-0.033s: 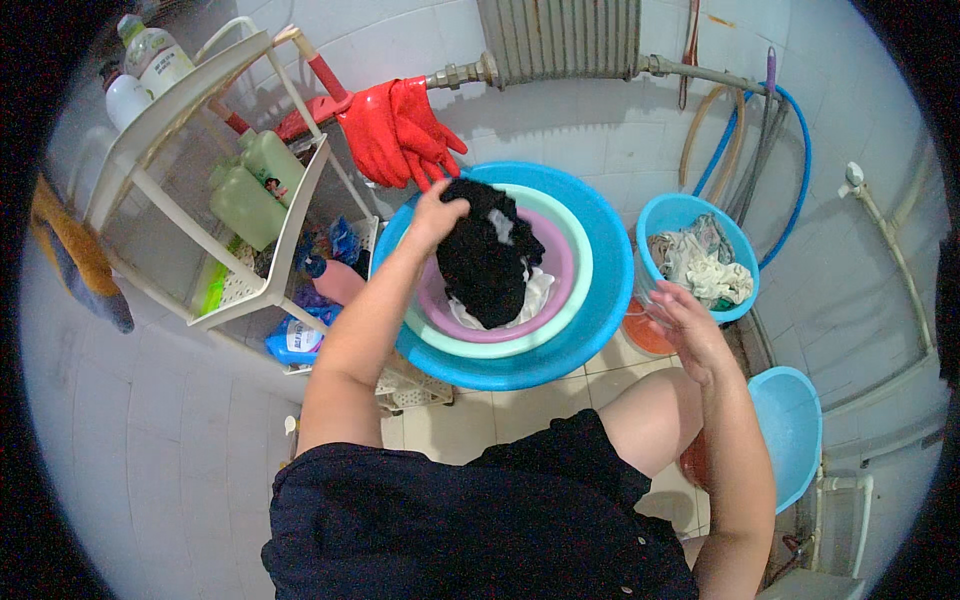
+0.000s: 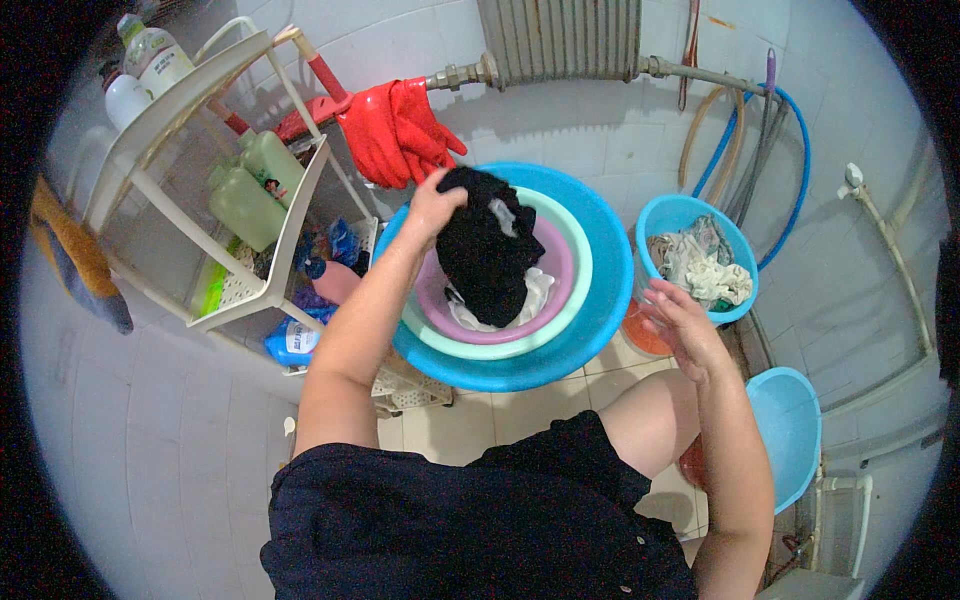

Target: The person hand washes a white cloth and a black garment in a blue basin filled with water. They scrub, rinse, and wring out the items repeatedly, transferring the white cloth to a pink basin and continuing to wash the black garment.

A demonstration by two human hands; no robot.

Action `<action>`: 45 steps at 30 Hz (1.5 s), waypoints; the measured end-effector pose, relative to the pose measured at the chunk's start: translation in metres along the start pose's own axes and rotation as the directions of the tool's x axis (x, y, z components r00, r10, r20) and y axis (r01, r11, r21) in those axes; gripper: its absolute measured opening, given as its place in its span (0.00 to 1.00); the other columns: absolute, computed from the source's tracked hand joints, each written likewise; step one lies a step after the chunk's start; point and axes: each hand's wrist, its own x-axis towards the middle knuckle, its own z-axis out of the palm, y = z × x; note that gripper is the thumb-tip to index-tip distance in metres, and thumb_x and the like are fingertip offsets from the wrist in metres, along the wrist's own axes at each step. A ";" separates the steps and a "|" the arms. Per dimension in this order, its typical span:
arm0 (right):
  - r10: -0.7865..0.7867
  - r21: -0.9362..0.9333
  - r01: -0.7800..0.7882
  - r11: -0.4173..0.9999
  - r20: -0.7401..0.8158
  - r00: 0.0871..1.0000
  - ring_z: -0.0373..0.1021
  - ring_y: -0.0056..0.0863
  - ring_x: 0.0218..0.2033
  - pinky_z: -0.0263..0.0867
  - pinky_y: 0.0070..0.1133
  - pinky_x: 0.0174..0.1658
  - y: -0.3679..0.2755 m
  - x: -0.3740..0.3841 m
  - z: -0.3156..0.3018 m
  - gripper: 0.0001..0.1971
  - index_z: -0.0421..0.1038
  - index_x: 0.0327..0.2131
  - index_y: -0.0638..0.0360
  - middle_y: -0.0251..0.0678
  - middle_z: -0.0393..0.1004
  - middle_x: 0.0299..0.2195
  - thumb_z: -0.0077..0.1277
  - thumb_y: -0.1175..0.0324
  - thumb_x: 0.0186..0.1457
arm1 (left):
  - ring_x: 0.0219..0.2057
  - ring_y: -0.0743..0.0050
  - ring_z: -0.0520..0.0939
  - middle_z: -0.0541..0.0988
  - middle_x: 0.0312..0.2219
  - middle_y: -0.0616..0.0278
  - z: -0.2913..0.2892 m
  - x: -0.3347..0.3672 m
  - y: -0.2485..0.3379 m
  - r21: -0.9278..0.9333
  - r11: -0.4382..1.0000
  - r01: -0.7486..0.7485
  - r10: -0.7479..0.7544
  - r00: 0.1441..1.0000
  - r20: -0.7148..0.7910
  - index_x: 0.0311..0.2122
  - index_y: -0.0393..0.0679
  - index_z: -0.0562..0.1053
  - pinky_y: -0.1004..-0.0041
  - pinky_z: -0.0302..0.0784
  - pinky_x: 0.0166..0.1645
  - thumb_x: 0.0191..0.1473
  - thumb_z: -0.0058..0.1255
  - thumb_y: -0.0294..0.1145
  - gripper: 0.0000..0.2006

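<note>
My left hand (image 2: 437, 207) is closed on the upper left edge of a bunched black cloth (image 2: 485, 255), which carries a pale patch. The black cloth hangs over a purple basin (image 2: 560, 265), with white cloth (image 2: 540, 290) showing beneath its lower edge. The purple basin sits inside a mint-green basin (image 2: 583, 250), and that inside a large blue basin (image 2: 615, 270). My right hand (image 2: 690, 325) is held in the air with fingers apart and slightly curled. It is just in front of a small light-blue tub (image 2: 655, 215) of pale and grey laundry (image 2: 705, 265).
A white rack (image 2: 165, 215) with several bottles stands at the left. Red rubber gloves (image 2: 395, 135) hang behind the basins, below a radiator (image 2: 560, 40). At the right are hoses (image 2: 805, 150) and a light-blue basin (image 2: 790, 430). An orange container (image 2: 643, 335) sits beside the tub.
My left hand has risen slightly, drawing the top of the black cloth a little upward. The right hand stays almost where it was.
</note>
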 end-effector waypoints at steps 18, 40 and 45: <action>-0.462 0.493 0.540 0.682 -0.282 0.841 0.41 0.43 0.62 0.42 0.44 0.58 -0.024 -0.100 -0.104 0.45 0.27 0.62 0.46 0.46 0.41 0.61 0.34 0.34 0.50 | 0.29 0.66 0.77 0.75 0.28 0.57 0.277 -0.089 0.285 -0.709 0.671 0.218 0.450 0.640 0.623 0.37 0.37 0.68 0.68 0.73 0.38 0.39 0.47 0.26 0.14; -0.247 -0.540 -0.781 0.312 -0.840 0.483 0.35 0.47 0.62 0.38 0.48 0.58 0.201 -0.207 -0.343 0.44 0.52 0.58 0.38 0.50 0.37 0.61 0.56 0.40 0.35 | 0.61 0.38 0.38 0.38 0.62 0.50 0.631 -0.331 -0.017 -0.059 0.429 -0.901 -0.200 -0.159 0.967 0.61 0.66 0.46 0.35 0.45 0.56 0.46 0.48 0.56 0.39; -0.011 -0.605 -0.790 0.099 -0.795 0.607 0.28 0.48 0.63 0.32 0.57 0.55 0.226 -0.177 -0.363 0.51 0.42 0.61 0.34 0.49 0.29 0.62 0.47 0.28 0.33 | 0.62 0.42 0.34 0.34 0.62 0.56 0.648 -0.345 -0.054 -0.118 0.189 -0.975 -0.342 -0.178 0.923 0.62 0.67 0.44 0.31 0.42 0.54 0.44 0.49 0.59 0.42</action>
